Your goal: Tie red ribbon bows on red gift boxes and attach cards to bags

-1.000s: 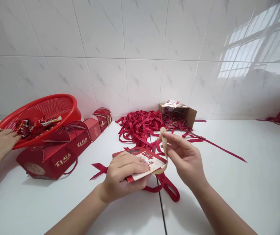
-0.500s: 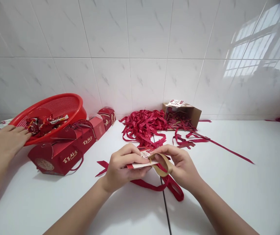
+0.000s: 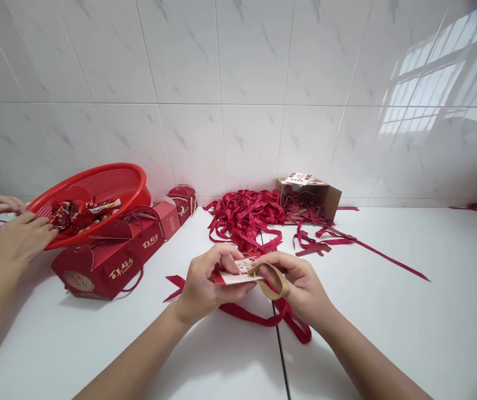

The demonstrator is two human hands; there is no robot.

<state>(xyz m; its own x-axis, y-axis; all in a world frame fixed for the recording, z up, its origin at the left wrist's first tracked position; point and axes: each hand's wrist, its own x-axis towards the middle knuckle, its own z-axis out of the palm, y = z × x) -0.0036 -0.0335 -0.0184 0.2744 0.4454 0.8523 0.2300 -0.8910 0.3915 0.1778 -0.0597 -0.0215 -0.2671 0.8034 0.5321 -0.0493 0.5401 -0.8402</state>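
My left hand (image 3: 205,286) pinches a flat, unfolded red-and-white gift box (image 3: 235,272) just above the white counter. My right hand (image 3: 301,286) is closed on the box's right end, where a tan strip (image 3: 272,282) curls over my fingers. A dark red ribbon loop (image 3: 280,319) lies on the counter under both hands. Behind them spreads a pile of red ribbons (image 3: 247,219).
Another person's hands (image 3: 15,241) rest at the left by a red mesh basket (image 3: 97,189) holding wrapped sweets. Finished red gift boxes (image 3: 109,258) line up in front of it. A small brown carton (image 3: 311,194) lies open by the tiled wall.
My right hand came down from holding the tan strip upright and now grips it curled against the box's right end. The other person's hands shifted slightly by the basket.
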